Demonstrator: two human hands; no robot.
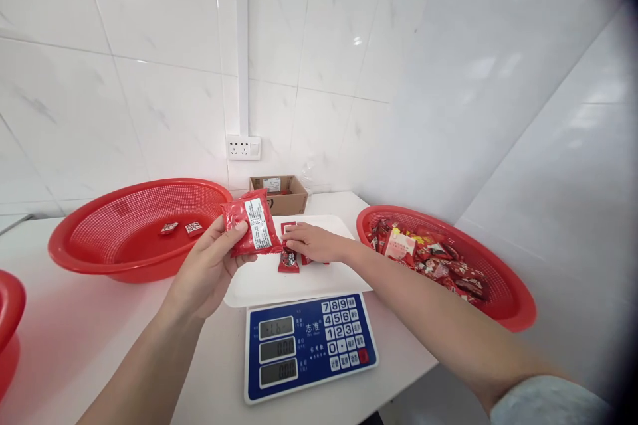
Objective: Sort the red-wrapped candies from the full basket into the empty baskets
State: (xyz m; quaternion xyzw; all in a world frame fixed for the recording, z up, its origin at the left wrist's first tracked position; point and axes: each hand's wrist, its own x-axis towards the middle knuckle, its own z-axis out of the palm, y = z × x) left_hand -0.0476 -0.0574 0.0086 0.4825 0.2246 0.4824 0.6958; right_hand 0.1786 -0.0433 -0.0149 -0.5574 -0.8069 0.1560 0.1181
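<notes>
My left hand (216,255) is closed around a red packet (249,222) with a white printed label, held up over the left side of the scale's white tray (264,285). On that tray lie several small red packets (289,260). My right hand (314,241) is on them, its fingers bent down over the packets and partly covering them; the thumb is hidden. In front of the tray is the scale's blue keypad panel (312,345), with three grey displays on its left.
To the left stands a red perforated basket (129,272) with two small packets inside. At right, another red basket (518,309) holds many mixed red packets. A cardboard box (292,204) sits by the wall, below a socket (244,147). Part of a red container (10,299) shows far left.
</notes>
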